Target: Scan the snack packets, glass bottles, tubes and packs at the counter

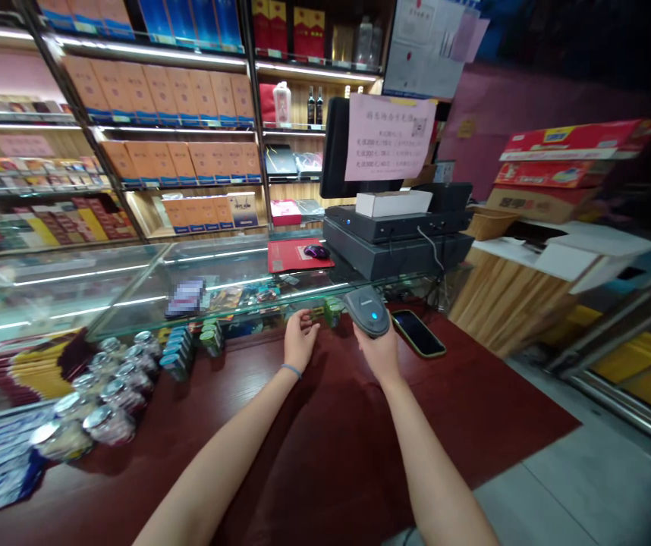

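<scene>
In the head view my right hand [379,353] is wrapped round the handle of a dark grey barcode scanner [366,309]. A blue light glows on the scanner's top, and its head points away from me toward the glass counter. My left hand [300,343] hovers above the dark red tabletop [303,455], its fingers loosely curled and apart from the thumb, with nothing visible in it. Just beyond its fingertips stands a small green container [334,311]. A phone [419,334] in a yellow-green case lies to the right of my right hand.
Rows of lidded jars [110,425], blue small boxes [176,353] and green tins [210,337] stand at the left. A glass display counter [132,284] runs behind, bearing a mouse [316,251] and a cash register [388,235]. Stacked cartons [573,171] are at the right.
</scene>
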Demonstrator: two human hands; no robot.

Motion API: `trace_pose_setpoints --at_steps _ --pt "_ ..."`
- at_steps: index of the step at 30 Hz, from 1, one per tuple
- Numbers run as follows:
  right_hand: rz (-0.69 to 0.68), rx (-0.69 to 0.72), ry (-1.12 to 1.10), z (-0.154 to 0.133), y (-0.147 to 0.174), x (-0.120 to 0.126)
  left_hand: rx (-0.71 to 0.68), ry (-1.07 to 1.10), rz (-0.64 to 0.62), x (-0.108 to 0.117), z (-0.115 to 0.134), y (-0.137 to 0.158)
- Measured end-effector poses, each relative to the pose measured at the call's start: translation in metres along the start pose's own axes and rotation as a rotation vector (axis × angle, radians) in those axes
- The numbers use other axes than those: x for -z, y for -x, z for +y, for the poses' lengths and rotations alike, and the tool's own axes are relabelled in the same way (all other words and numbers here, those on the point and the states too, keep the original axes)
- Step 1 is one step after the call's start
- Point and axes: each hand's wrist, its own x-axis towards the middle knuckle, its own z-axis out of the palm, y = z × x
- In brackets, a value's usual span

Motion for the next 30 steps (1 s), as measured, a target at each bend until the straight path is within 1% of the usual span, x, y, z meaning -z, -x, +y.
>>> trace_pose_setpoints --at_steps 4,7,12,15,17,19,24,26,30 --pt "-0.052 0.036 0.030 -0.009 0.008 -0.009 -0.070 -0.036 0.119 0.053 0.025 0.017" --pt "-0.117 0.051 0.068 -0.015 0.015 -0.015 -0.093 -0.092 0.207 0.094 0.038 0.029" --pt "-0.229 0.116 0.134 -0.022 0.027 -0.025 -0.091 -0.163 0.324 0.158 0.043 0.043" --pt "-0.306 0.168 0.149 -0.026 0.037 -0.033 -0.076 -0.159 0.377 0.187 0.040 0.046" --pt "-0.342 0.194 0.159 -0.030 0.047 -0.039 -0.062 -0.151 0.407 0.200 0.035 0.047" --pt "-0.386 0.209 0.159 -0.036 0.058 -0.046 -0.055 -0.150 0.421 0.208 0.029 0.047" --pt "-0.515 0.247 0.166 -0.047 0.079 -0.057 -0.066 -0.177 0.395 0.214 0.016 0.047" --pt "-0.537 0.270 0.195 -0.047 0.082 -0.059 -0.085 -0.235 0.376 0.215 0.015 0.048" --pt "-0.557 0.309 0.207 -0.045 0.081 -0.060 -0.155 -0.450 0.304 0.214 0.018 0.046"
